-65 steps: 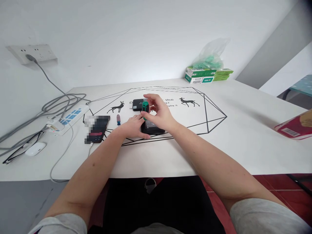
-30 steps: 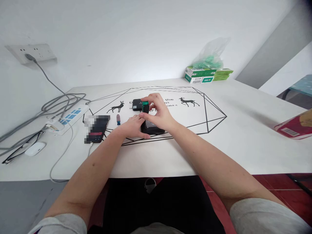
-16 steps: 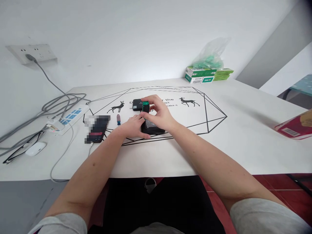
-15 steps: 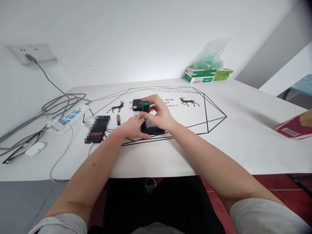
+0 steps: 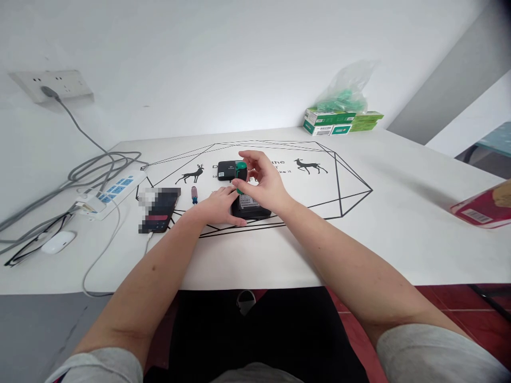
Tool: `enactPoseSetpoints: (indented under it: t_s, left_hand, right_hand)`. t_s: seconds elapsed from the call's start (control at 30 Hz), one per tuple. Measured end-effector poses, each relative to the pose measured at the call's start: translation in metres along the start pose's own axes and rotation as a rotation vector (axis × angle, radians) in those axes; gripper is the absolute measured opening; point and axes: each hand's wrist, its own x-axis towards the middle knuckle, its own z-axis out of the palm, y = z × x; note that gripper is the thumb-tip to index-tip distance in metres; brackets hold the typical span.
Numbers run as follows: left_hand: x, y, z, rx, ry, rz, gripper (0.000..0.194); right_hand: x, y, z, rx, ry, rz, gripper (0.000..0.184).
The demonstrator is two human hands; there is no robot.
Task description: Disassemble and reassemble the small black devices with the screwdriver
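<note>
Right hand (image 5: 266, 181) clamped on screwdriver (image 5: 240, 168), left hand (image 5: 219, 206) spread against drive enclosure (image 5: 253, 214). I'd fear screwdriver slipping if tilted, enclosure skidding if pressed lightly.

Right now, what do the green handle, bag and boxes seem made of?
Handle: probably plastic, possibly partly rubber; smooth green and black surfaces. Bag: likely thin plastic film; translucent, crinkled. Boxes: apparently cardboard, printed finish; crisp edges, flat panels.

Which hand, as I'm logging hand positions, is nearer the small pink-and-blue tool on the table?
Left. The left hand is just right of the pink-and-blue tool, apart from it; the right hand is farther right, holding a green-and-black handle.
</note>
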Motion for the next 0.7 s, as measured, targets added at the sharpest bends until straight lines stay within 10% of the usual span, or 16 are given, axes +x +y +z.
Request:
enactPoseSetpoints:
  t_s: [0.47,0.7]
  left_hand:
    - [-0.0012,0.0007,-0.0030,-0.063,0.021,0.002,0.118]
    - [-0.0029,0.0029,-0.0082,-0.159,0.281,0.110,0.028]
  right_hand:
    - [0.0011,0.0036,-0.0023,-0.003,0.080,-0.017,0.052]
    - [0.0034,0.0034,-0.0032,-0.053,0.245,0.059,0.048]
